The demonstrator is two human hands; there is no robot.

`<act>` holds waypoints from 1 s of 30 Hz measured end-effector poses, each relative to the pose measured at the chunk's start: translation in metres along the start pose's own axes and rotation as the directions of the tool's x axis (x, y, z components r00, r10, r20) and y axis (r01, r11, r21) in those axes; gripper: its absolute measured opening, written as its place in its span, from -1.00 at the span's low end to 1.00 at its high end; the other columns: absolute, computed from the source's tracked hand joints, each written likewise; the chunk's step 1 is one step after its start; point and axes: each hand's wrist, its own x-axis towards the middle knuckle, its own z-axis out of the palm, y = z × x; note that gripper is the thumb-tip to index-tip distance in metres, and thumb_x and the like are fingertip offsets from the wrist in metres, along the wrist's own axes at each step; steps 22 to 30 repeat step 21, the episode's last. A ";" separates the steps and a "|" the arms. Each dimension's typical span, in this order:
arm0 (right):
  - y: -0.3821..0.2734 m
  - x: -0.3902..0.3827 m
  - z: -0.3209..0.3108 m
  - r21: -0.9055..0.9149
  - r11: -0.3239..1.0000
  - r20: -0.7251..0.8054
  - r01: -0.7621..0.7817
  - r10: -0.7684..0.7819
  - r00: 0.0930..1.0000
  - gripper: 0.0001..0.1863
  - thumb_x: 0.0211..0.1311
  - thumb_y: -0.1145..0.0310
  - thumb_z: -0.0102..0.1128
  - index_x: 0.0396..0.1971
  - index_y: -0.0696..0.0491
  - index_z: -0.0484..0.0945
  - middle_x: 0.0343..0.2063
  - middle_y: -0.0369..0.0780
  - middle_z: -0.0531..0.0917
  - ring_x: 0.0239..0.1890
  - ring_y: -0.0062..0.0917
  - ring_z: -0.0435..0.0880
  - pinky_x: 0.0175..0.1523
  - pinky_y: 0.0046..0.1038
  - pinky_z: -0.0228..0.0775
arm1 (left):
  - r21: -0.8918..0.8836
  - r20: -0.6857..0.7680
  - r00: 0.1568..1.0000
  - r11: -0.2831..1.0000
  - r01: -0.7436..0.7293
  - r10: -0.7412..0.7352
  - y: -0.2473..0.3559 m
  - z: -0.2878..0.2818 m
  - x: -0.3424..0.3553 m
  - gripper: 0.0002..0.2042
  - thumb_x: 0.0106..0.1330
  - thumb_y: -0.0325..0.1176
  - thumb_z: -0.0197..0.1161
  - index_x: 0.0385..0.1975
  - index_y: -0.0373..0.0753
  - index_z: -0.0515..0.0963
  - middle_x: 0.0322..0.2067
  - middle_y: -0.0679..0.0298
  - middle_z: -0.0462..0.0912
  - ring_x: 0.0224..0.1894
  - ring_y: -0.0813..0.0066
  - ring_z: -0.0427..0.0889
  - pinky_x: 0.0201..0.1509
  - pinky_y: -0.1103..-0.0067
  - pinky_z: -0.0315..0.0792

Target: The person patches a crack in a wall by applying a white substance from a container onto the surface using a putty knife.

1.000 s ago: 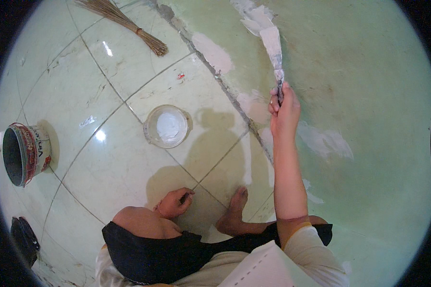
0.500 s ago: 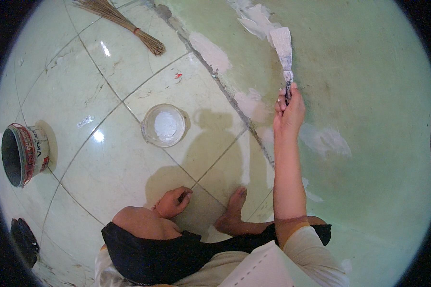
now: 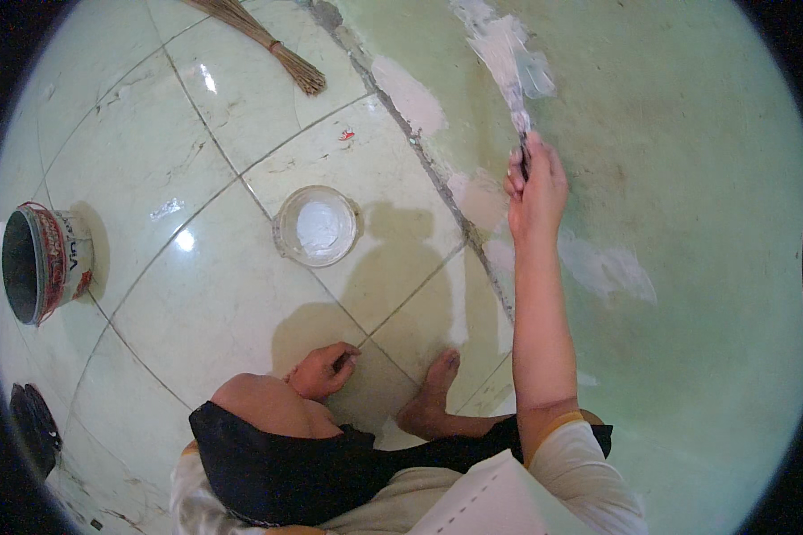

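My right hand (image 3: 540,192) is closed round the dark handle of a putty knife (image 3: 519,116). The blade is coated white and lies against a white putty patch (image 3: 495,40) at the top of the green wall (image 3: 669,160). Fresh smears spread beside the blade. My left hand (image 3: 324,370) hangs loosely curled beside my bent knee, with nothing visible in its fingers. A round clear tub (image 3: 355,227) with white putty (image 3: 317,227) inside stands on the tiles, ahead of that hand.
Other pale patches (image 3: 408,95) mark the wall along its rough bottom joint (image 3: 424,160). A stick broom (image 3: 277,53) lies at the top left on the tiled floor (image 3: 196,294). At far left are a bucket (image 3: 78,254) and a black object (image 3: 34,428). My bare foot (image 3: 433,392) is near the wall.
My right hand has shifted slightly up and left, and the blade now lies over the upper patch. Putty there has spread to the right. My left hand stays by the knee.
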 end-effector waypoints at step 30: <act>-0.126 0.003 0.012 -0.857 0.196 0.389 0.476 -0.358 0.848 -0.73 0.27 0.18 0.25 -0.17 0.04 0.66 -0.42 -0.21 0.70 -0.40 -0.59 0.60 -0.22 -0.55 0.43 | 0.013 0.103 0.992 0.998 0.069 -0.070 -0.006 -0.004 0.003 -0.75 0.34 -0.32 0.12 -0.10 -0.32 0.54 -0.18 -0.01 0.65 -0.10 0.07 0.65 0.01 0.32 0.50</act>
